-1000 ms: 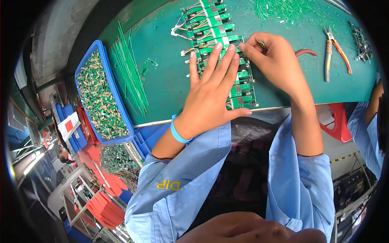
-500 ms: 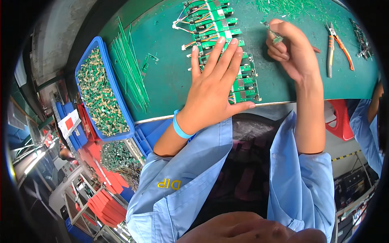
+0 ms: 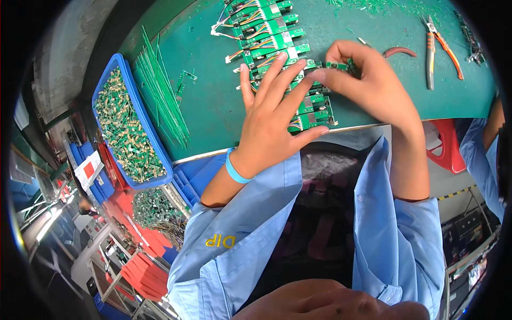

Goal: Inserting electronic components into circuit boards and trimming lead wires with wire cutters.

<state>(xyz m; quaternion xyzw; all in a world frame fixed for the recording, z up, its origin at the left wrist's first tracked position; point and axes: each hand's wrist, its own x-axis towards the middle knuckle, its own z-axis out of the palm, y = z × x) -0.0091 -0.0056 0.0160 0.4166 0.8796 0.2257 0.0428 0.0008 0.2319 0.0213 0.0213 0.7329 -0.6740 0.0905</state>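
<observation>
A row of green circuit boards [image 3: 278,41] with bundles of coloured wires and white plugs runs across the green work mat. My left hand [image 3: 269,117] lies over the near part of this row, fingers spread and palm down. Beside its fingertips, my right hand [image 3: 370,85] pinches a small green circuit board [image 3: 340,66] between thumb and fingers. That piece is at the right edge of the row; whether it touches the boards is hidden by my fingers.
A blue bin [image 3: 140,104] full of small green-and-tan parts stands at the left. Long thin green strips [image 3: 160,90] lie beside it. Orange-handled cutters [image 3: 430,56] and a curved red handle [image 3: 400,51] lie at the right. Green scraps [image 3: 373,5] litter the far side.
My right hand has come down and left, bringing the small circuit board from above the mat to the row's edge. My left hand stays spread on the boards.
</observation>
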